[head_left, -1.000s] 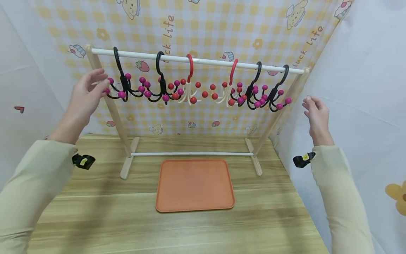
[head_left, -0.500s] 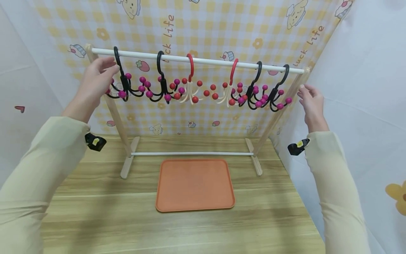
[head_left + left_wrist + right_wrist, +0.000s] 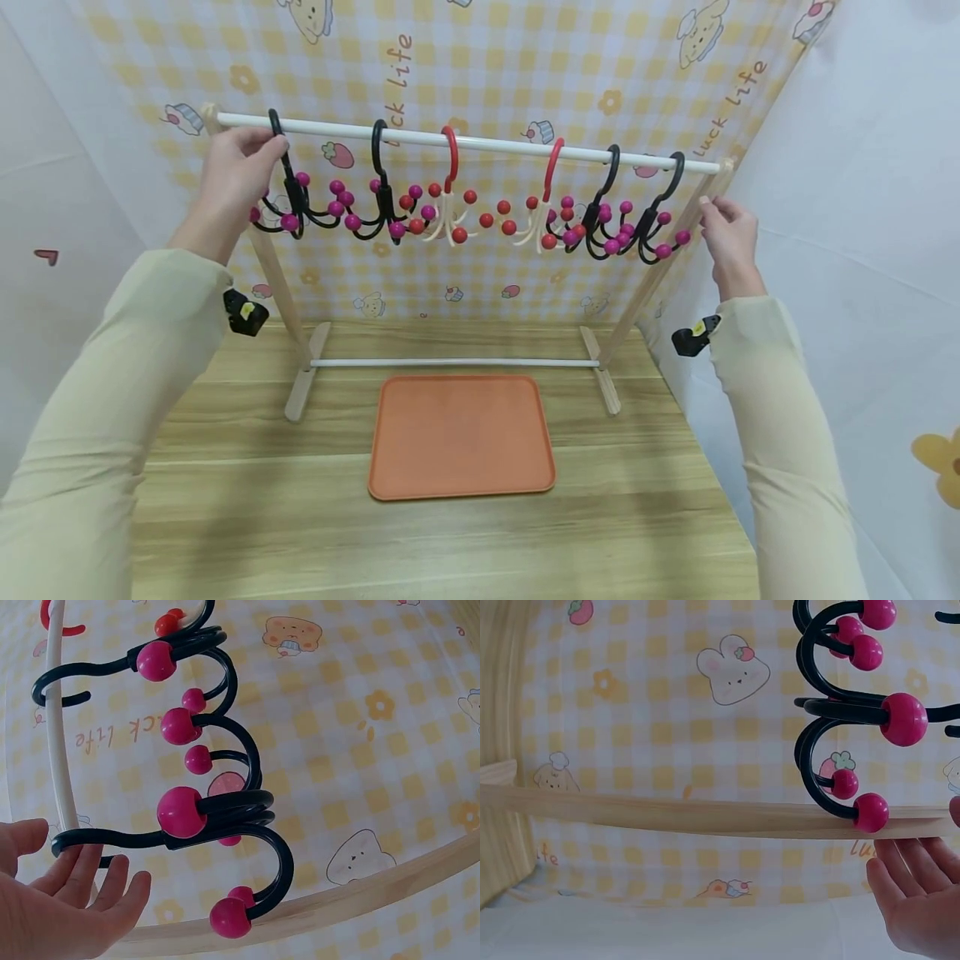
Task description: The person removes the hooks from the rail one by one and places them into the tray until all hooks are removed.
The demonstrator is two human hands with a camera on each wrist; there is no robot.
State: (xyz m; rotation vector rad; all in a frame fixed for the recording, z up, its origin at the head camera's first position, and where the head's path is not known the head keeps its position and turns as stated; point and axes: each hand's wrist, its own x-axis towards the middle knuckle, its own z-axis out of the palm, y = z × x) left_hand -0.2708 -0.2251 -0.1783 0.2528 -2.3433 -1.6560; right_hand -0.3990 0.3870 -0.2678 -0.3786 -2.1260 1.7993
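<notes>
"How do things lie in the head view?"

"Six claw hangers hang side by side on the white rail (image 3: 498, 146). From the left come two black ones with magenta balls, two red-hooked claw hangers (image 3: 452, 171) with red balls, then two more black ones. Below them an orange tray (image 3: 461, 437) lies on the desk (image 3: 420, 550)."

"And the two hands?"

"The person's left hand (image 3: 236, 179) is at the hook of the leftmost black claw hanger (image 3: 295, 198), near the rail's end. The right hand (image 3: 731, 242) is at the upper part of the right wooden upright (image 3: 645, 290)."

"What does the left wrist view add?"

"The left fingers are loosely spread, two of them reaching the underside of the hook. The thumb stands well apart from them — a wide gap, with the hook's bend in between."

"And the right wrist view?"

"The right fingers reach the upright's edge, the thumb only partly in view — whether they grip the wood cannot be told. The rightmost black claw hanger (image 3: 825, 712) dangles just beside, one magenta ball overlapping the upright."
</notes>
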